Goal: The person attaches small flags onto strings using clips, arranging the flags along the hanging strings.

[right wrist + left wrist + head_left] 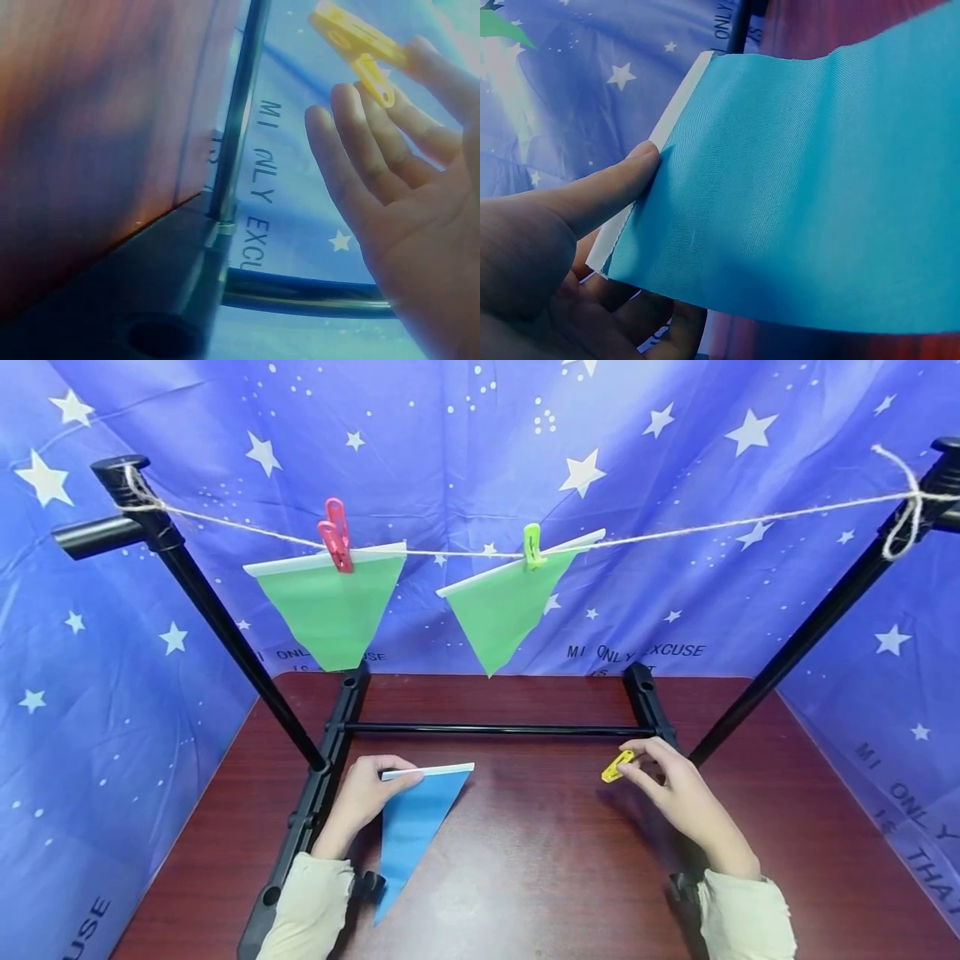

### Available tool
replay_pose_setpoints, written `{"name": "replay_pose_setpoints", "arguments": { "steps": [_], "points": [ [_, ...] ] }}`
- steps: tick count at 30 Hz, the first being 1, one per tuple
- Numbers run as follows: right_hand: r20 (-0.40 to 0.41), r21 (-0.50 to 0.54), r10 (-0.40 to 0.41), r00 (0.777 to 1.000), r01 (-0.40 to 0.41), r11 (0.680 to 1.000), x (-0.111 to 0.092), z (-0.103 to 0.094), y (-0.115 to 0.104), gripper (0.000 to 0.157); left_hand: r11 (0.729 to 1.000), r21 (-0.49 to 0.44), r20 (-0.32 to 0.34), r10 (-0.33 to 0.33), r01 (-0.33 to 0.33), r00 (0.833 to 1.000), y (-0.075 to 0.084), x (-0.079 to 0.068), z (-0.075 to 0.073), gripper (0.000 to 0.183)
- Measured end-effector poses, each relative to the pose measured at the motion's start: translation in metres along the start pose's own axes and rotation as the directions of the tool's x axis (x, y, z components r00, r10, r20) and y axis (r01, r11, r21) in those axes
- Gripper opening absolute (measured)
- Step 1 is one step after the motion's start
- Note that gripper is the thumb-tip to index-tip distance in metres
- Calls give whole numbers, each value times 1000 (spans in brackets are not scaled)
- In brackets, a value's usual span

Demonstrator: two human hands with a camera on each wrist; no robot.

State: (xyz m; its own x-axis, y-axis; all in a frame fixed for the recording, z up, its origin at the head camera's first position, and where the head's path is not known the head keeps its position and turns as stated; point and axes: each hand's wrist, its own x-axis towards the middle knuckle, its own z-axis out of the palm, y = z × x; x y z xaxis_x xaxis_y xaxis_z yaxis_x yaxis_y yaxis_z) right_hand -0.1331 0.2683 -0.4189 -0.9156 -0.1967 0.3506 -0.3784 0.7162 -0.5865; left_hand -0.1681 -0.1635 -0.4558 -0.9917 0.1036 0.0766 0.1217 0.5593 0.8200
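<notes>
A blue triangular pennant [417, 827] with a white top band hangs point down from my left hand [371, 789]. The thumb lies along the white band [676, 112] and pinches it near its left end, with the fingers behind. My right hand [675, 789] holds a yellow clothespin [617, 766] between thumb and fingertips, over the right side of the table. In the right wrist view the clothespin [360, 45] sits between the thumb and index finger, while the other fingers extend beside it.
A string [720, 529] runs between two black posts [232, 647]. A red clothespin [337, 539] and a green clothespin [532, 547] hold two green pennants [333, 610] on it. A black crossbar [495, 729] spans the frame above the dark red table [540, 860]. Starry blue cloth stands behind.
</notes>
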Motion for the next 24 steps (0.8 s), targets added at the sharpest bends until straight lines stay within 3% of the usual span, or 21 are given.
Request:
{"name": "replay_pose_setpoints", "arguments": {
  "steps": [9,16,24],
  "points": [
    [-50,11,-45,998,45,999,5,-15,-12,24,999,-38,4,16,-16,1000,12,4,-1,15],
    [-82,-38,-87,993,84,996,11,-29,-23,26,999,-33,3,42,-42,999,24,6,-1,16],
    [-102,-68,-123,987,116,991,14,-44,-37,33,997,-55,47,64,-61,997,43,8,0,15]
  ]
}}
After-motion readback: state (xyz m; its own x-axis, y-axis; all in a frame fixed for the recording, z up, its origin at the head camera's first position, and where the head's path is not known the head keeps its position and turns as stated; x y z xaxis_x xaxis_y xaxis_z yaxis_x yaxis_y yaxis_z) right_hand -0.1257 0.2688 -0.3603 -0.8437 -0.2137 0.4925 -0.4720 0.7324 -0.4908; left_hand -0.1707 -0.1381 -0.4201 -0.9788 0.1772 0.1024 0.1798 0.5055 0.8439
